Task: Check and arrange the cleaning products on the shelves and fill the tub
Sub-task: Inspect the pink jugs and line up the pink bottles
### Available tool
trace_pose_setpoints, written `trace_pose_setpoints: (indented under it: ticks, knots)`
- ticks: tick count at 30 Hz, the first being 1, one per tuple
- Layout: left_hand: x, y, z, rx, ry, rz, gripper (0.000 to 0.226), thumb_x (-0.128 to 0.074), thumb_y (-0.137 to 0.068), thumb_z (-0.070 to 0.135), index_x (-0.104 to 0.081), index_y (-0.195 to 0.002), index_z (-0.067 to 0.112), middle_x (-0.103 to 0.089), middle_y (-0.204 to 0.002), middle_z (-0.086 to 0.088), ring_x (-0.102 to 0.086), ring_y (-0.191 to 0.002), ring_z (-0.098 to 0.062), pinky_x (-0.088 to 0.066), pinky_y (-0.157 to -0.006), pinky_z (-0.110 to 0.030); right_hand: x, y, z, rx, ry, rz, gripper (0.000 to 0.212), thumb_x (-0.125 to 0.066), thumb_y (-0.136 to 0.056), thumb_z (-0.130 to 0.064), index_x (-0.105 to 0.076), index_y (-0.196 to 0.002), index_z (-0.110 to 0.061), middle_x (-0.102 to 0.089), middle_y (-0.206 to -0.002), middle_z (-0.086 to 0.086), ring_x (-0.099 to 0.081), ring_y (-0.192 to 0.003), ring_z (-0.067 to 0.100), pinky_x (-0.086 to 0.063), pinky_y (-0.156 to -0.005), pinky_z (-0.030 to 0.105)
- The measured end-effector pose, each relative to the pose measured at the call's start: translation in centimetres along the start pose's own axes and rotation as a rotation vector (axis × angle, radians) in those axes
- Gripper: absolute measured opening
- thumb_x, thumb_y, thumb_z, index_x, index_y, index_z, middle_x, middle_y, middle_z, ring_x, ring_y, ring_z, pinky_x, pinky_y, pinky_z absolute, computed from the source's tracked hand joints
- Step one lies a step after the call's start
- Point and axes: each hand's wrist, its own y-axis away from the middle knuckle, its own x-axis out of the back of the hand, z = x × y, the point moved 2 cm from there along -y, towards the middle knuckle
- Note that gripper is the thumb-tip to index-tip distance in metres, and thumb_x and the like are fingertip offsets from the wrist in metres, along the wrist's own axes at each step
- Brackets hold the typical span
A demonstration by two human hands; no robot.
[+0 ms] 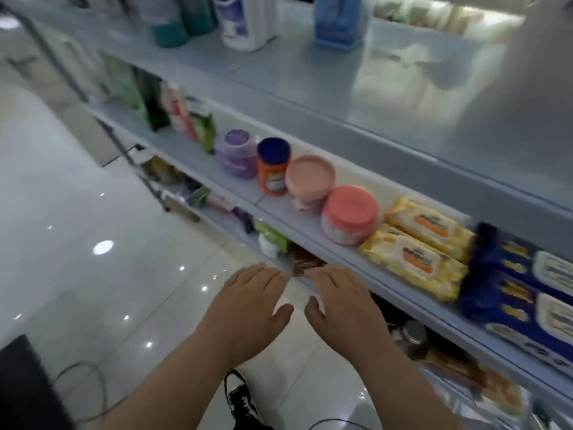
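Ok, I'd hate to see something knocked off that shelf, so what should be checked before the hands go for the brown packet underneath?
1. Left hand free: ok, open and holding nothing.
2. Right hand free: ok, open and holding nothing.
3. Brown packet fully in sight: not ok, blurred and partly hidden under the middle shelf.
4. Way to the packet free: ok, nothing lies between it and the fingertips.
5. Darker pink tub set back from the shelf's front: not ok, it sits at the edge.
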Motion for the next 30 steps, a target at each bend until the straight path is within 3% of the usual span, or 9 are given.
trace_pose_setpoints:
  ticks: [3,9,12,15,20,25,30]
  knots:
    - [0.0,3.1,-4.0,0.173,0.026,-0.052,0.058,-0.042,-0.09,0.05,-0.066,-0.13,0.014,-0.071,-0.122,-0.002,-0.067,-0.115,-0.027,-0.057,-0.093,-0.045,-2.7,-1.5,-3.5,0.082,-0.041,-0.062,0.04,-0.057,-0.083,-0.025,-0.067,-0.12,-0.016,-0.067,-0.111,-0.002,-0.062,-0.109,0.019,-0.055,-0.095,0.036]
    - [0.4,8.8,-11.5,0.411,0.131,0.022,0.063,-0.035,-0.092,0.053,-0.064,-0.133,0.015,-0.069,-0.125,-0.001,-0.064,-0.118,-0.023,-0.054,-0.095,-0.041,-7.0,-6.0,-11.2,0.235,0.025,-0.222,0.042,-0.055,-0.081,-0.031,-0.071,-0.117,-0.015,-0.07,-0.105,-0.001,-0.065,-0.099,0.018,-0.056,-0.084,0.033]
    - [1.1,9.8,-15.9,0.458,0.157,0.032,0.063,-0.032,-0.093,0.054,-0.061,-0.137,0.018,-0.066,-0.13,0.001,-0.061,-0.123,-0.022,-0.049,-0.1,-0.038,-9.5,-9.4,-15.3,0.299,0.059,-0.308,0.046,-0.049,-0.088,-0.032,-0.068,-0.126,-0.013,-0.069,-0.115,0.002,-0.063,-0.108,0.021,-0.055,-0.091,0.037]
    - [1.6,10.5,-21.5,0.489,0.18,0.025,0.053,-0.045,-0.102,0.046,-0.049,-0.148,0.021,-0.056,-0.144,0.003,-0.048,-0.137,-0.02,-0.038,-0.112,-0.036,-11.8,-13.3,-19.5,0.308,0.077,-0.37,0.046,-0.053,-0.094,-0.029,-0.062,-0.136,-0.014,-0.066,-0.125,0.002,-0.059,-0.117,0.022,-0.048,-0.099,0.035]
    - [3.3,11.5,-30.7,0.516,0.173,0.036,0.052,-0.048,-0.103,0.044,-0.046,-0.15,0.022,-0.054,-0.146,0.004,-0.044,-0.14,-0.02,-0.036,-0.114,-0.036,-15.7,-20.4,-26.1,0.355,0.076,-0.411,0.05,-0.053,-0.1,-0.028,-0.048,-0.149,-0.019,-0.056,-0.14,-0.001,-0.047,-0.131,0.017,-0.039,-0.106,0.028]
    - [4.3,10.9,-38.3,0.553,0.172,0.014,0.049,-0.052,-0.101,0.043,-0.053,-0.145,0.02,-0.06,-0.138,0.002,-0.051,-0.133,-0.022,-0.042,-0.109,-0.038,-19.4,-26.1,-30.5,0.338,0.051,-0.431,0.05,-0.052,-0.101,-0.029,-0.047,-0.15,-0.02,-0.054,-0.14,0.0,-0.045,-0.132,0.018,-0.04,-0.105,0.03]
    - [4.0,7.8,-44.6,0.573,0.182,-0.029,0.052,-0.045,-0.103,0.046,-0.044,-0.151,0.026,-0.051,-0.148,0.008,-0.04,-0.141,-0.016,-0.033,-0.115,-0.032,-22.4,-31.8,-31.1,0.31,0.081,-0.485,0.051,-0.051,-0.101,-0.03,-0.047,-0.15,-0.02,-0.054,-0.142,-0.001,-0.045,-0.133,0.019,-0.042,-0.105,0.033]
